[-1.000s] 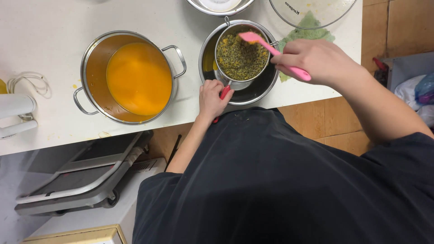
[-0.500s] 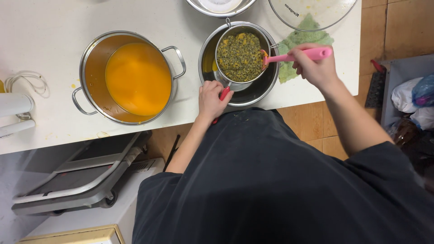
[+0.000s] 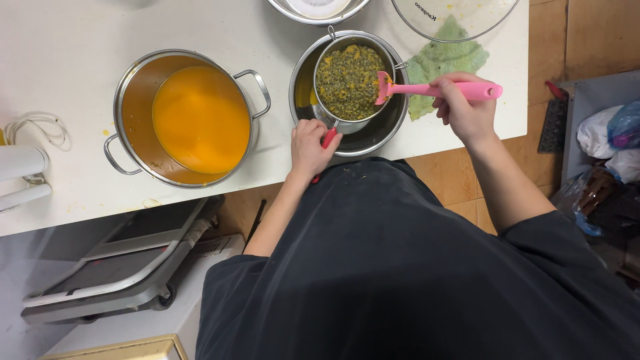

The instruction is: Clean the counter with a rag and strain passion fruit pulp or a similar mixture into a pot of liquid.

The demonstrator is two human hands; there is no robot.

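On the white surface (image 3: 60, 73), a metal sieve (image 3: 348, 81) full of seedy yellow-green pulp sits inside a steel bowl (image 3: 363, 137), its far hook resting on the bowl's rim so that it hangs above the bottom, seemingly to let liquid drain below. The left hand (image 3: 309, 147) is closed around the sieve's red handle (image 3: 328, 138) at the near edge of the bowl, apparently to steady it. The right hand (image 3: 462, 107) is wrapped around the stem of a pink spatula (image 3: 433, 89), whose blade lies at the right inside edge of the sieve, touching the pulp. To the left, apart from the bowl, stands a two-handled pot (image 3: 187, 119) holding smooth orange liquid. A green cloth (image 3: 443, 60) lies just beyond the right hand, partly under a glass lid (image 3: 453, 17). Another metal bowl (image 3: 319, 9) is cut off by the top edge.
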